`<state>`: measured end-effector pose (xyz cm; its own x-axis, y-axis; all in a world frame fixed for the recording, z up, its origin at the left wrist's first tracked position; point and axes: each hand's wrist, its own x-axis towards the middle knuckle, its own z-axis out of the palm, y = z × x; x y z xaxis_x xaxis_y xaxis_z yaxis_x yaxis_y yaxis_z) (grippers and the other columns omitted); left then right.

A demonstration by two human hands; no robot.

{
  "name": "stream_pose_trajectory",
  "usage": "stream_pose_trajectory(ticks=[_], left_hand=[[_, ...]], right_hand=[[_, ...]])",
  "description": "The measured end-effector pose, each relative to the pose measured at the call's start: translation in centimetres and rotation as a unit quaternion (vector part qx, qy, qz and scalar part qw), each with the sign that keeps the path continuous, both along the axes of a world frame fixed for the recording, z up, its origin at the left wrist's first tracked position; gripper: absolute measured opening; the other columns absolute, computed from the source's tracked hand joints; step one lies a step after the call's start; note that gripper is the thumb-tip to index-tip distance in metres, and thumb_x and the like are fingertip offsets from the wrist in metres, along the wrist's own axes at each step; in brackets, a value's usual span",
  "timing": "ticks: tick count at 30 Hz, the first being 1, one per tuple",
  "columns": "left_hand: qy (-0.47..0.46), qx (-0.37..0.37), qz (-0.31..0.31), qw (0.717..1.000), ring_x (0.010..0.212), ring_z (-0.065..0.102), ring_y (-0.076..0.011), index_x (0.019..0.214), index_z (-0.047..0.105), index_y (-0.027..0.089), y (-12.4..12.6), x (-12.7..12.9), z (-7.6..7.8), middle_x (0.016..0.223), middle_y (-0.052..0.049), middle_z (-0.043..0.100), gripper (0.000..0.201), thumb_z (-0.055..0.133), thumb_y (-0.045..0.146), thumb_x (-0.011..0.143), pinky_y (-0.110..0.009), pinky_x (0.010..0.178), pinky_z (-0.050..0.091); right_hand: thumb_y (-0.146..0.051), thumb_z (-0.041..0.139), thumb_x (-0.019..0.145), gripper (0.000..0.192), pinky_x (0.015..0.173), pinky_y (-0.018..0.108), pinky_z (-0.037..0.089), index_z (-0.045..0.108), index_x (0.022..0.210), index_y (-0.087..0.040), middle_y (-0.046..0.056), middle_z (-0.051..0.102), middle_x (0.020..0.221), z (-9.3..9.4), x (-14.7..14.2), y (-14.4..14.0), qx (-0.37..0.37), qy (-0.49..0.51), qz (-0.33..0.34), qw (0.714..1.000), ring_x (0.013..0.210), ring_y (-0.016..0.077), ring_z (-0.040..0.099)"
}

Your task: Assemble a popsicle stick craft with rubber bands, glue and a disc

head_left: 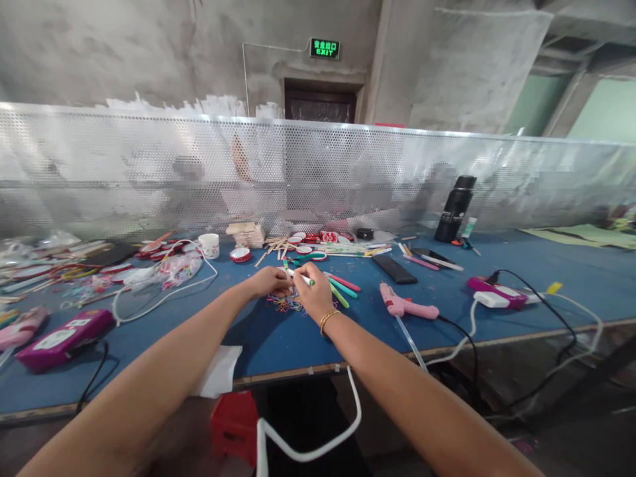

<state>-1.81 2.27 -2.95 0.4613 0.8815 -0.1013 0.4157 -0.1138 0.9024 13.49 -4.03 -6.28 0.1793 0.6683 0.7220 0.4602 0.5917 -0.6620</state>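
My right hand [315, 291], with a gold bracelet at its wrist, is closed around a white marker [308, 281] with a green end. Close against it, my left hand [271, 282] is pinched together. A small, coloured, stick-like piece [285, 264] shows at its fingertips, too small to name. Beneath both hands lies a tangle of coloured strings [285, 303]. Several coloured markers [346, 283] lie just right of my right hand. Behind the hands rests a pair of scissors with teal handles [311, 257].
A pink glue gun [405, 305] and a black phone [394, 269] lie to the right. Farther off stand a black bottle [454, 211] and a power strip [497, 293]. At left are a paper cup [209, 246], a white cable and a purple box [67, 339]. A perforated metal screen [322, 172] borders the back.
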Motion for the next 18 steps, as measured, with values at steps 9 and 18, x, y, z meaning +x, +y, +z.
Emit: stream_pose_trajectory(ticks=[9,18], left_hand=[[0.004,0.003,-0.004,1.000,0.063,0.064,-0.0148,0.067,0.068,0.014,0.02,-0.03,0.04,0.066,-0.004,0.071,0.040,0.087,0.044,0.049,-0.028,0.071,0.054],[0.002,-0.001,-0.007,1.000,0.064,0.064,-0.0147,0.068,0.069,0.013,-0.04,-0.08,0.01,0.068,-0.004,0.071,0.043,0.086,0.047,0.049,-0.029,0.071,0.054]], right_hand=[[-0.030,0.050,0.085,0.015,0.071,0.027,0.043,0.057,0.074,-0.023,0.000,0.066,0.074,0.15,0.03,-0.15,-0.005,-0.001,0.005,1.000,0.073,0.0172,0.060],[-0.030,0.051,0.086,0.015,0.072,0.027,0.044,0.058,0.076,-0.022,0.000,0.066,0.075,-0.11,0.04,0.19,0.004,0.001,-0.007,1.000,0.075,0.0171,0.061]])
